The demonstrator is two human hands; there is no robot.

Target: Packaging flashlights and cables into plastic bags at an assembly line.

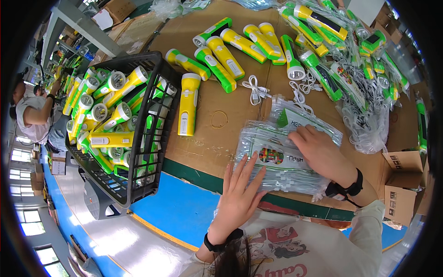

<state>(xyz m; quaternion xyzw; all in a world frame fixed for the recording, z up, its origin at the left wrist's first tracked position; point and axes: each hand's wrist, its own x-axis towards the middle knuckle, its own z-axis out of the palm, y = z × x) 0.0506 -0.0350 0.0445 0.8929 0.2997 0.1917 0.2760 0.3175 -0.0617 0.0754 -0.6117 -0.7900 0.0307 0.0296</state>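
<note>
A stack of clear plastic bags with printed cards inside lies at the table's front edge. My left hand rests on the stack's left edge, fingers spread and stretched out. On the upper part of the stack is my right hand, its fingers bent and closed at a clear plastic bag; its fingertips are partly hidden. Just beyond lie a coiled white cable and another white cable. Several yellow and green flashlights lie farther back, and one yellow flashlight lies left of the bags.
A black plastic basket full of flashlights stands at the left, by the cardboard-covered table. Bagged flashlights and cables are heaped at the right. An open cardboard box stands at the near right. Another person is at far left.
</note>
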